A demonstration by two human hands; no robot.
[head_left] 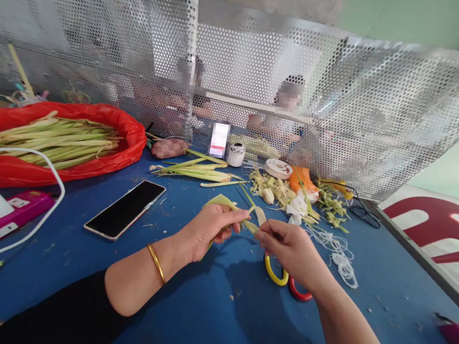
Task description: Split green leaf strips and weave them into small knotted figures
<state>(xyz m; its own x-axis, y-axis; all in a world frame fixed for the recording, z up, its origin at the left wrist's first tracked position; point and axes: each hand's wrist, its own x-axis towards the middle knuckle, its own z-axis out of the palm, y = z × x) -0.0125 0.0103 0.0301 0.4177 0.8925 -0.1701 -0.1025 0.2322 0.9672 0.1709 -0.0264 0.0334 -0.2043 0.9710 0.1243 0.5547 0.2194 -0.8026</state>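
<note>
My left hand (213, 227) is closed on a pale green plant leaf (220, 200), its thumb and forefinger pinched together. To its right, my right hand (287, 244) pinches the pale end of a leaf strip (252, 228) between thumb and fingers. The strip spans the small gap between both hands. Beneath my right hand lie scissors with a yellow handle loop (275, 279) and a red handle loop (300, 293); their blades are mostly hidden. Beyond the hands, loose green stalks (195, 171) lie on the blue tabletop (191, 316).
At left, a red plastic bag (129, 148) holds many stalks. Near it are a black-screened phone (125, 209) and a purple power strip (7, 216) with a white cable. Plant scraps (272, 193), a tape roll (278, 169) and white string (345, 264) lie right. A perforated metal screen (249, 42) stands behind.
</note>
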